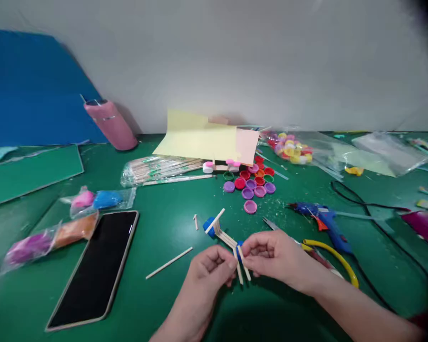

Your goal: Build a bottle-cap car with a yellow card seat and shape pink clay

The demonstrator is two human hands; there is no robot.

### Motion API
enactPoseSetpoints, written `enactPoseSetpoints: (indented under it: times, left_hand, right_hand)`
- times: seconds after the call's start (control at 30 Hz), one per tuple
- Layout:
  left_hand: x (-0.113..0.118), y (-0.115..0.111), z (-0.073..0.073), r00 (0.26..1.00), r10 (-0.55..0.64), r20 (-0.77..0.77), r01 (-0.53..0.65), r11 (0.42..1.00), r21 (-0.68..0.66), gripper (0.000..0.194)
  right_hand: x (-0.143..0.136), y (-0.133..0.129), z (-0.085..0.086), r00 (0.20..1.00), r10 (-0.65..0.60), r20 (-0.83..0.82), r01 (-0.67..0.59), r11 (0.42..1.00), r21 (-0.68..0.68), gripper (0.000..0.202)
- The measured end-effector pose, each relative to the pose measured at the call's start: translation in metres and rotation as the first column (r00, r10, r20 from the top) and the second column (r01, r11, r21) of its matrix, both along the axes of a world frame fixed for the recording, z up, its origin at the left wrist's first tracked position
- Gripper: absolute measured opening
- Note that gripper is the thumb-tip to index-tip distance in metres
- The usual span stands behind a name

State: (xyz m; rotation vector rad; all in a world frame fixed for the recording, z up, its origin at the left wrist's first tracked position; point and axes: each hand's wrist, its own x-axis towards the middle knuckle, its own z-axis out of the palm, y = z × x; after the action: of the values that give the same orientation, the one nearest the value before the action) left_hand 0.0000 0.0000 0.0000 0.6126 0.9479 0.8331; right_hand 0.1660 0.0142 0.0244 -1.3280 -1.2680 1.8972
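Note:
A small wooden-stick model (225,238) with a blue piece at each end lies between my hands, above the green table. My left hand (211,275) is closed in a pinch at the near end of the model, beside two short sticks that point toward me. Facing it, my right hand (274,259) pinches the same end, next to the near blue piece (239,249), which its fingers partly hide. One loose stick (169,262) lies left of my left hand, and short stick bits (196,222) rest farther away. Yellow-handled pliers (337,259) lie partly behind my right wrist.
Coloured bottle caps (250,184) are scattered beyond the model. A blue glue gun (323,218) with a black cord lies to the right. At left are a phone (94,270) and bagged clay (107,199). Behind stand bundled sticks (160,170), paper (199,137) and a pink tumbler (112,126).

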Motion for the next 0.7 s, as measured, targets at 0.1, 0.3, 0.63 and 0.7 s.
enactPoseSetpoints:
  times: [0.1,0.3,0.63,0.7]
  left_hand:
    - [0.0025,-0.0001,0.0007,1.000,0.005,-0.021,-0.005,1.000,0.004,0.017]
    - [0.0034,-0.0014,0.0021,0.999,0.008,-0.050,-0.007,1.000,0.012,0.016]
    - [0.0044,-0.0010,0.0020,0.999,0.005,-0.052,-0.004,1.000,0.018,0.016]
    - [0.0045,-0.0011,0.0023,0.998,0.006,-0.059,-0.005,1.000,0.017,0.016]
  right_hand:
    - [-0.0003,0.0014,0.0004,1.000,-0.001,0.027,0.001,1.000,0.004,0.016]
    - [-0.0009,0.0005,0.0016,1.000,0.002,0.018,-0.002,1.000,-0.012,0.021]
    - [-0.0027,0.0005,-0.0019,1.000,-0.018,0.000,0.018,1.000,-0.013,0.020]
    - [-0.0032,0.0008,-0.0015,1.000,-0.012,-0.006,0.012,1.000,-0.016,0.019]
